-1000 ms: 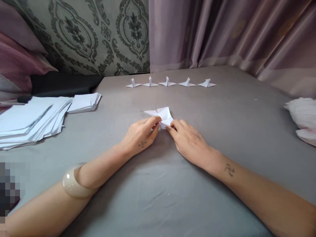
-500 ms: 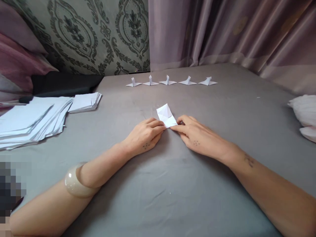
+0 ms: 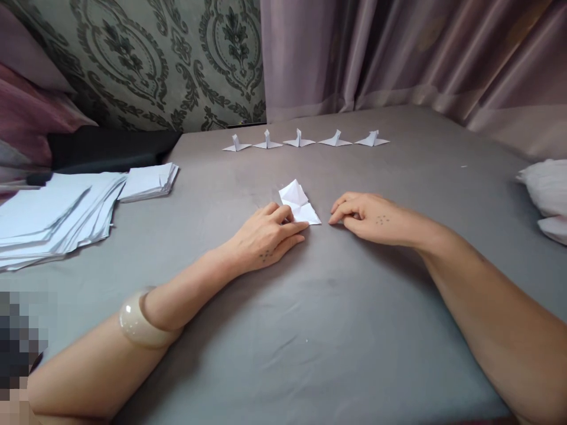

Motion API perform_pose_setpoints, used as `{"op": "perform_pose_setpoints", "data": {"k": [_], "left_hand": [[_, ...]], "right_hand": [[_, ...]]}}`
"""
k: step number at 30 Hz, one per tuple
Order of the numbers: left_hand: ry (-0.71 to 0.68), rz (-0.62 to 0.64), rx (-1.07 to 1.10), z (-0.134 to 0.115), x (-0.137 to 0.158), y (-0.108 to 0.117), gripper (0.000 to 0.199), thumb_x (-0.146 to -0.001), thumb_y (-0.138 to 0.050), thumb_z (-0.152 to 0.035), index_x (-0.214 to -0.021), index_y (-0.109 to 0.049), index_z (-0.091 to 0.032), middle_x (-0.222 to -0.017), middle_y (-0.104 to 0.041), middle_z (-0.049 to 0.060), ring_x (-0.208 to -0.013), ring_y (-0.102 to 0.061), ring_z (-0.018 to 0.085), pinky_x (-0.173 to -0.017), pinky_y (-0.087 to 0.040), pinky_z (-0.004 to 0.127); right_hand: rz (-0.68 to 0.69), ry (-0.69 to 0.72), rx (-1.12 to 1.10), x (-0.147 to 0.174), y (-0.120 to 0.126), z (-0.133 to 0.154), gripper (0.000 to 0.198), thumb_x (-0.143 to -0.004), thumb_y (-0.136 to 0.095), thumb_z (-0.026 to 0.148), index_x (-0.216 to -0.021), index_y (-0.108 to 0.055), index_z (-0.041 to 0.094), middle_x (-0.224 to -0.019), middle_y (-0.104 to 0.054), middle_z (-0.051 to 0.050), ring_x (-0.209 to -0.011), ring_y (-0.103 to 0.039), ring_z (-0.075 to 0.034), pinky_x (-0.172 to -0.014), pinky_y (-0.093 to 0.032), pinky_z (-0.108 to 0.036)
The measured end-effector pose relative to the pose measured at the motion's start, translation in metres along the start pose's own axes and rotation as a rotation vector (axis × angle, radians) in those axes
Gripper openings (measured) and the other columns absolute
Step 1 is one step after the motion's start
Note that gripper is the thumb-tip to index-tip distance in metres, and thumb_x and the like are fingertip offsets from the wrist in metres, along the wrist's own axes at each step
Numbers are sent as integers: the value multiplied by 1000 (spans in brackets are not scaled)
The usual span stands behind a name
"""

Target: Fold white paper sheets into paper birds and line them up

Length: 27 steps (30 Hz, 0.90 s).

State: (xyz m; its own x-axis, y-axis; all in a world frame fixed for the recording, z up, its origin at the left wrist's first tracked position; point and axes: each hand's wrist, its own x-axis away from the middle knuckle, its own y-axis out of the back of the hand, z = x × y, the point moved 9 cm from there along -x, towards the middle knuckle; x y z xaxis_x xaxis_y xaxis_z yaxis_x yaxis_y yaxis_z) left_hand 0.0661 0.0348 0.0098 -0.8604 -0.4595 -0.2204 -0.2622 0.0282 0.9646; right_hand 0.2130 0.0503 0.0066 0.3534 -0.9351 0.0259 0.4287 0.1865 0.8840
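Note:
A small white folded paper [image 3: 297, 198], creased and pointed at its corners, lies on the grey surface in front of me. My left hand [image 3: 272, 236] presses on its lower left part, its index finger stretched along the near edge and the other fingers partly covering the paper. To the right of the paper and apart from it, my right hand [image 3: 363, 217] hovers low over the surface, empty, with its fingers loosely bent and a little apart. Farther back, several folded paper birds [image 3: 299, 139] stand in a row.
At left lie a stack of large white sheets [image 3: 53, 206] and a smaller stack of paper [image 3: 148, 181]. A black cloth [image 3: 115, 147] is behind them. Crumpled white fabric [image 3: 547, 192] sits at the right edge. Curtains [image 3: 319, 59] and a patterned wall panel [image 3: 177, 59] close off the back.
My right hand has let go of the folded paper and moved off to the right. My left hand has shifted slightly right along the near edge, and more of the paper's lower flap shows.

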Motion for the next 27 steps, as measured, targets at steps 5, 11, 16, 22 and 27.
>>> {"op": "perform_pose_setpoints", "data": {"k": [5,11,16,22,27], "left_hand": [[37,-2,-43,0,-3,-3,43,-96,-36,-46,-128,-58,-28,-102,-54,11,-84,-48,20,-82,-42,38],[36,-69,-24,-2,1,2,40,-97,-37,-43,-120,-63,-23,-103,-58,11,-89,-52,21,-83,-45,36],[39,-143,-15,-1,6,8,34,-97,-37,-34,-108,-65,-18,-103,-64,10,-93,-58,20,-83,-49,34],[91,-233,4,5,9,14,24,-95,-40,-26,-104,-61,-20,-99,-64,8,-93,-59,19,-79,-50,32],[369,-635,-143,27,31,53,47,-85,-60,-38,-126,-46,-19,-126,-49,17,-118,-43,30,-96,-38,46]], "right_hand": [[-52,-86,-92,-3,1,-1,30,-75,-47,15,-85,-74,24,-97,-71,0,-81,-62,-16,-72,-46,-26],[-172,-208,-172,-4,-9,10,20,-81,-54,34,-82,-69,22,-78,-69,-2,-68,-60,-15,-60,-43,-26],[-276,-239,-163,-4,-12,16,21,-79,-59,41,-79,-66,22,-76,-67,-1,-67,-58,-15,-61,-43,-28],[-372,-150,-231,-7,-12,23,13,-80,-60,31,-81,-67,21,-79,-64,-1,-63,-54,-12,-63,-43,-27],[-586,108,-44,5,10,50,17,-89,-51,22,-87,-68,21,-89,-63,-5,-78,-55,-16,-70,-43,-28]]}}
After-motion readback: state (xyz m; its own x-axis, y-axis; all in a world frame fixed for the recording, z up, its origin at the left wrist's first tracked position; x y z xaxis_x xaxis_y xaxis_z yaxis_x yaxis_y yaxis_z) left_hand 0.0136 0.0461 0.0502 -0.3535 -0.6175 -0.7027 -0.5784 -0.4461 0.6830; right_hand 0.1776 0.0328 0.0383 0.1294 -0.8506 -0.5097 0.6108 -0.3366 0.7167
